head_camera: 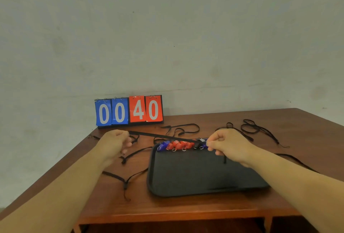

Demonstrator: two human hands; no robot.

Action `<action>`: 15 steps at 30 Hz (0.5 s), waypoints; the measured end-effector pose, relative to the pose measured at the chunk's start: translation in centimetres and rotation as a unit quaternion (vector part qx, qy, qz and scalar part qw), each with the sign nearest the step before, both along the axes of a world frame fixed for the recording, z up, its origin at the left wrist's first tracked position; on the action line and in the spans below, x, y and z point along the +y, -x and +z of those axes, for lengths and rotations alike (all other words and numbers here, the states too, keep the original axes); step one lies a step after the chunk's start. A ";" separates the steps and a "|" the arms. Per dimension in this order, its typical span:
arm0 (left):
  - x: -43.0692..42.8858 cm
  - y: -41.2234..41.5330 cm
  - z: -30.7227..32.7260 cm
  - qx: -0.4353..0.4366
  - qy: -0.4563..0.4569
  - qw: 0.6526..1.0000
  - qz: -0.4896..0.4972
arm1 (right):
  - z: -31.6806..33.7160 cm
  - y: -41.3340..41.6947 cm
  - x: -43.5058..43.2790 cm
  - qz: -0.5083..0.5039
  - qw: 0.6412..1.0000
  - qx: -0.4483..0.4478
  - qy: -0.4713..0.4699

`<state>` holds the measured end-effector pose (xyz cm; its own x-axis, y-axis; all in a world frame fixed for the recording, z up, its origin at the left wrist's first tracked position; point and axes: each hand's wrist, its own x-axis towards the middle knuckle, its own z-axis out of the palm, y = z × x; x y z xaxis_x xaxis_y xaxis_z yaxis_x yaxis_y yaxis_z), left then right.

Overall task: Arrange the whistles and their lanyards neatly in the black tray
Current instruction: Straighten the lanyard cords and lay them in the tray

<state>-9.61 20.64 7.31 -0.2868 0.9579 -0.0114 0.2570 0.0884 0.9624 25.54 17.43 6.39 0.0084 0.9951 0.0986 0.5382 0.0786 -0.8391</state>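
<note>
A black lanyard [160, 136] is stretched taut between my two fists, slanting from upper left to lower right above the tray's far edge. My left hand [116, 142] grips its left end; my right hand [226, 144] grips its right end, and a short tail hangs below that fist. The black tray [195, 175] lies on the table under my right forearm. Several whistles [178, 145], blue, red and black with small metal rings, sit in a row along the tray's far rim. The rest of the tray floor is bare.
Loose black lanyards lie on the wooden table [167, 208]: some left of the tray [122, 178], some behind it [182, 129], more at the far right [256, 130]. A flip scoreboard [129, 110] reading 00 40 stands against the wall.
</note>
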 end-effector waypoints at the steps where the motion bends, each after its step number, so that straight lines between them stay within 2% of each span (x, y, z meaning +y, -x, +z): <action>1: 0.2 0.0 0.1 -0.114 0.005 0.993 0.013 | -0.1 -0.2 0.0 0.000 1.000 -0.002 0.002; 2: 0.2 -0.2 0.2 -0.211 0.002 0.977 0.023 | -0.2 -0.3 0.0 0.000 1.000 -0.004 0.005; 4: 0.3 -0.4 0.5 -0.342 -0.021 0.939 0.024 | -0.2 -0.4 -0.1 0.002 1.000 -0.011 0.014; 8: 0.8 -0.8 1.1 -0.517 -0.061 0.854 0.012 | -0.2 -0.5 -0.4 0.012 0.999 -0.015 0.035; 10: 1.3 -0.8 1.3 -0.557 -0.066 0.828 0.025 | -0.3 -0.6 -0.4 0.016 0.999 -0.022 0.041; 12: 1.8 -1.1 1.4 -0.570 -0.066 0.818 0.045 | -0.5 -0.6 -0.4 0.022 0.998 -0.031 0.047; 14: 1.8 -1.6 1.6 -0.553 -0.051 0.830 0.050 | -0.5 -0.6 -0.6 0.035 0.997 -0.053 0.053; 15: 1.8 -1.9 1.6 -0.521 -0.042 0.851 0.047 | -0.6 -0.6 -0.6 0.045 0.995 -0.075 0.053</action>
